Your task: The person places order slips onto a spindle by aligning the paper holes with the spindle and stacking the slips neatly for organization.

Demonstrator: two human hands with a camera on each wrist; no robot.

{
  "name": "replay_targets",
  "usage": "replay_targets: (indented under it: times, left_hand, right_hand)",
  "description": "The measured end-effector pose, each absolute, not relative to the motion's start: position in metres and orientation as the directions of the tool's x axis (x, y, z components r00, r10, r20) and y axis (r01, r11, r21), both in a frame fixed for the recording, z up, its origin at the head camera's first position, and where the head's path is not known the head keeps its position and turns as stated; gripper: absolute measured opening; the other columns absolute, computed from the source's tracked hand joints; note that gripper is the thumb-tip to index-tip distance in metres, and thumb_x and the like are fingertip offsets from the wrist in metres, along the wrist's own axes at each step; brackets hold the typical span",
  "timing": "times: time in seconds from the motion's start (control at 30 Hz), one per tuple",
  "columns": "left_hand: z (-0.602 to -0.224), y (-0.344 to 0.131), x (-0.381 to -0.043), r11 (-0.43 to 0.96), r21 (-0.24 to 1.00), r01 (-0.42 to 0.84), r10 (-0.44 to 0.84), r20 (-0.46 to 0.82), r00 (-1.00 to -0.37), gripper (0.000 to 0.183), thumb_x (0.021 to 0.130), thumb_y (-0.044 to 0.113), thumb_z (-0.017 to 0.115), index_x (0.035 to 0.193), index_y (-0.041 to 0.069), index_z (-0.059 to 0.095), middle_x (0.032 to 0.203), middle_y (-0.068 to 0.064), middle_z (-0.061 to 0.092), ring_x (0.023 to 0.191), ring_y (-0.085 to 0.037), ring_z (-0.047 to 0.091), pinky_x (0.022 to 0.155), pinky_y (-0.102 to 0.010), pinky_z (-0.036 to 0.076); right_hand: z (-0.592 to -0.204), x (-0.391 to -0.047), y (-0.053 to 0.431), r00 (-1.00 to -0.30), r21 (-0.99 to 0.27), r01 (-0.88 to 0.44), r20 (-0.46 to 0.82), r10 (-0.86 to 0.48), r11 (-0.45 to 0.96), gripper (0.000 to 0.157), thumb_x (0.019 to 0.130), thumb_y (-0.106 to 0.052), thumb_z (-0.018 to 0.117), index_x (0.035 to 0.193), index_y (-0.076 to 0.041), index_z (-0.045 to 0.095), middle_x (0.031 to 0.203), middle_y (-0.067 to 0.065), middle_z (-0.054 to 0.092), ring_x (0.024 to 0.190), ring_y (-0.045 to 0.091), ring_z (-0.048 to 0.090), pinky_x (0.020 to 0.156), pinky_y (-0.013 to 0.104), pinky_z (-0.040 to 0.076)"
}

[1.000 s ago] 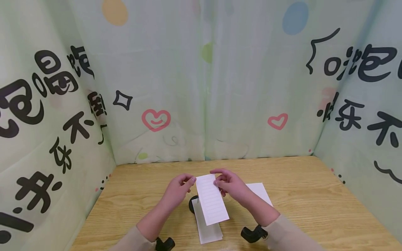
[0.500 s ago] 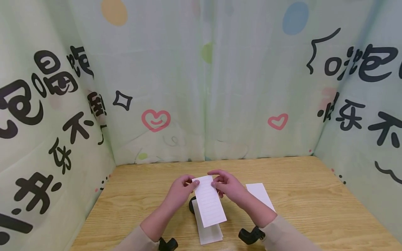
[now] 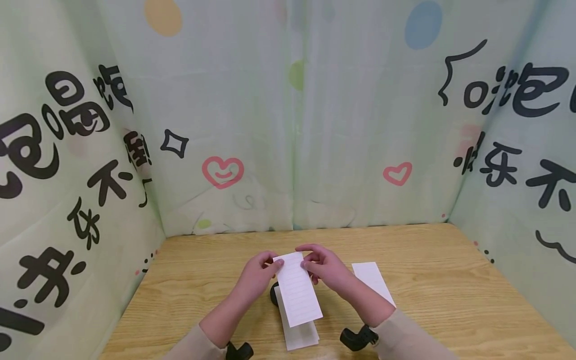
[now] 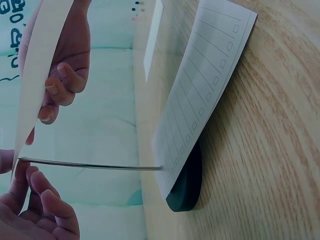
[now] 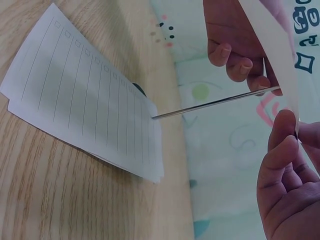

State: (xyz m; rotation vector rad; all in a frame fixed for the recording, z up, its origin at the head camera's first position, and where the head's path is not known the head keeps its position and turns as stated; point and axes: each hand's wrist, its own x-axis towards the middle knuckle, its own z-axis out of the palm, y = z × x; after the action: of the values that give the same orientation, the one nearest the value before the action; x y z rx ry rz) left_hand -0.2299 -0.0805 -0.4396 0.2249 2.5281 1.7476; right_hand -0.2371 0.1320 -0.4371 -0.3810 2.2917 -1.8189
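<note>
In the head view my left hand (image 3: 258,274) pinches the upper left corner of a white lined paper slip (image 3: 299,295). The thumb and fingers of my right hand (image 3: 327,267) pinch its upper right side. Below stands a paper spike, its thin metal rod (image 4: 92,165) rising from a dark round base (image 4: 189,187). Lined slips (image 5: 85,95) with small checkboxes are threaded low on the rod and lie tilted over the base. The rod's tip meets the held slip near the fingers of my left hand; whether it pierces the paper I cannot tell.
Another white paper (image 3: 373,281) lies on the wooden table (image 3: 427,280) to the right, partly behind my right forearm. Printed curtains (image 3: 297,150) enclose the table at the back and both sides. Black wrist mounts (image 3: 358,338) sit at both cuffs.
The held slip and my right hand have shifted slightly left and down. My left thumb has come further over the slip's corner. The slips on the spike have stayed in place.
</note>
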Motion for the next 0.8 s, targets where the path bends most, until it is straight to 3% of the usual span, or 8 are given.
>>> replay_targets:
  times: [0.13, 0.37, 0.8]
  left_hand:
    - [-0.4394, -0.0808, -0.2289, 0.346, 0.935, 0.078, 0.152, 0.026, -0.988, 0.022, 0.096, 0.032, 0.065, 0.102, 0.011, 0.066, 0.093, -0.005, 0.058, 0.086, -0.030, 0.058, 0.067, -0.032, 0.044]
    - [-0.4357, -0.0809, -0.2268, 0.356, 0.933, 0.061, 0.144, 0.010, -0.990, 0.021, 0.097, 0.032, 0.064, 0.101, 0.011, 0.067, 0.091, -0.005, 0.057, 0.082, -0.022, 0.056, 0.067, -0.032, 0.043]
    - [-0.4332, -0.0800, -0.2273, 0.371, 0.928, 0.040, 0.128, -0.008, -0.992, 0.022, 0.097, 0.033, 0.064, 0.101, 0.011, 0.067, 0.089, -0.005, 0.057, 0.083, -0.023, 0.057, 0.068, -0.032, 0.044]
  right_hand:
    - [-0.4374, -0.2371, 0.1312, -0.949, -0.972, -0.084, 0.011, -0.314, 0.218, 0.037, 0.098, -0.009, 0.061, 0.134, -0.010, 0.057, 0.096, 0.011, 0.062, 0.070, 0.021, 0.054, 0.061, 0.032, 0.047]
    - [-0.4358, -0.2366, 0.1301, -0.946, -0.972, -0.089, 0.015, -0.324, 0.215, 0.037, 0.098, -0.010, 0.061, 0.135, -0.009, 0.056, 0.096, 0.010, 0.062, 0.071, 0.023, 0.054, 0.062, 0.035, 0.047]
    - [-0.4364, -0.2363, 0.1293, -0.945, -0.973, -0.091, 0.018, -0.327, 0.210, 0.036, 0.098, -0.010, 0.061, 0.134, -0.010, 0.057, 0.095, 0.011, 0.061, 0.069, 0.021, 0.053, 0.062, 0.034, 0.047]
